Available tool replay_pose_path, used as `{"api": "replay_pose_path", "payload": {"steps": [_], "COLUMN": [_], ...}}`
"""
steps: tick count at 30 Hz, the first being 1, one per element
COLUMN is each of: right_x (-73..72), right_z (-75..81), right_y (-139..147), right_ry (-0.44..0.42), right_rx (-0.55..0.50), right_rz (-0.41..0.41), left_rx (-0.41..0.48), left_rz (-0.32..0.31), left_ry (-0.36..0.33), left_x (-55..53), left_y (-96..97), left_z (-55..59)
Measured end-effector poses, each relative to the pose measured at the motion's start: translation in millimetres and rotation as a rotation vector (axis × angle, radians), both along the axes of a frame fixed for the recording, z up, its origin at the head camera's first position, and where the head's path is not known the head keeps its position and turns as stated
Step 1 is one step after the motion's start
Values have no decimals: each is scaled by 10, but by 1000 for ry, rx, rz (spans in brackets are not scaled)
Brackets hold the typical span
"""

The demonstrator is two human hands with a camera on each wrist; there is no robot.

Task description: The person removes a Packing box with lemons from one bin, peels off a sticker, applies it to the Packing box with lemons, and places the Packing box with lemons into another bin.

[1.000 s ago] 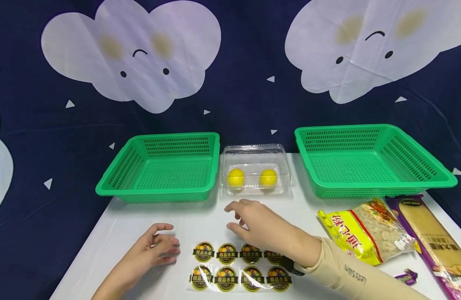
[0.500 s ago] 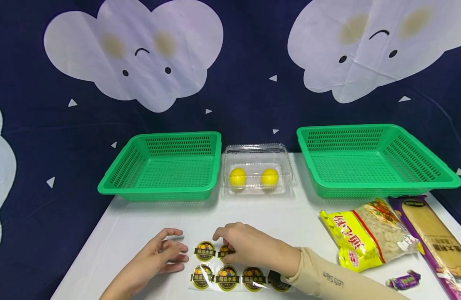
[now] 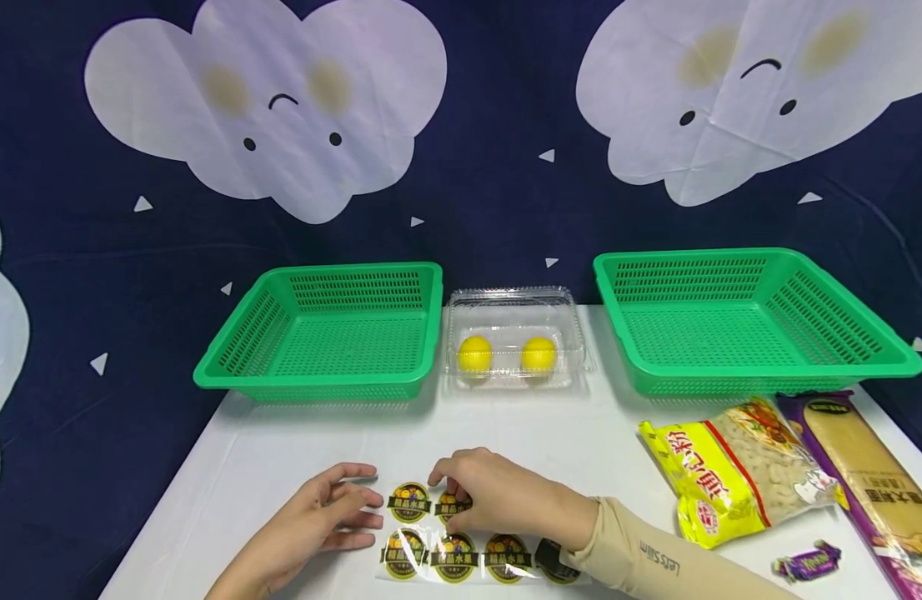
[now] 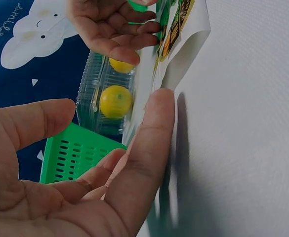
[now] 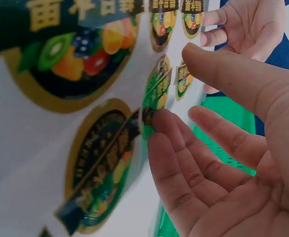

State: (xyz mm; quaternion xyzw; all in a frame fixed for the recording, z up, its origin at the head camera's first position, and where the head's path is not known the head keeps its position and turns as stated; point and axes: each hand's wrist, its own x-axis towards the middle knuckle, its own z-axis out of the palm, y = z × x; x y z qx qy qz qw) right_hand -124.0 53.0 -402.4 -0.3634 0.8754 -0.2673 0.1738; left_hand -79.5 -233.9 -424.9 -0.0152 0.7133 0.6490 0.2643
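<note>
A sheet of round fruit stickers (image 3: 432, 542) lies on the white table in front of me, black and gold labels in two rows. Over its upper row is my right hand (image 3: 498, 496), fingers bent loosely. In the right wrist view the fingertips (image 5: 163, 126) are right at a sticker (image 5: 102, 165), and the thumb (image 5: 223, 74) stands apart from them. At the sheet's left edge my left hand (image 3: 318, 521) rests side-on, fingers relaxed and holding nothing. The left wrist view shows its fingertip (image 4: 159, 103) beside a lifted, curling corner of the sheet (image 4: 188, 54).
Behind the sheet stands a clear plastic box (image 3: 513, 317) with two yellow balls (image 3: 474, 355) inside. Green baskets flank it, one left (image 3: 318, 382) and one right (image 3: 769, 371). A yellow bag of pasta (image 3: 739, 467), a purple packet (image 3: 874, 467) and a purple-wrapped candy (image 3: 809, 562) lie right.
My right hand has come down and left onto the upper row of stickers. The left hand has moved right, up to the sheet's edge. Over the last half second both barely shift.
</note>
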Motion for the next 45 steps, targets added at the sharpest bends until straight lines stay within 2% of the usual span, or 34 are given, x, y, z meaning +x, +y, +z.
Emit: {"api": "replay_pose_path", "payload": {"steps": [8,12,18,25,35,40,45], "right_x": [-13,5,9,-8,-111,-181,-241], "right_z": [-51,-79,-94,-91,-59,-74,-85], "right_y": [6,-5,1,-57,-212,-278,-306], "right_ry": [-21,-36,-39,-30,143,145,97], "right_rx": [-51,-88,-133,-182,-232,-268,-302], "right_rz": [-26,-49,-77,-41,54,80,75], "left_rx": [9,-40,-118,-124,-105,-98,-86], "left_rz": [-43,-54,-40,-13,-5,-2,-3], "left_ry": [20,25,95,104,81,80,86], "left_x": [-8,4,-31,-47,-49,-39,-33], "left_y": [10,23,115,176,194,200,202], "left_z": [-37,-61,-97,-113,-67,-73,-86]}}
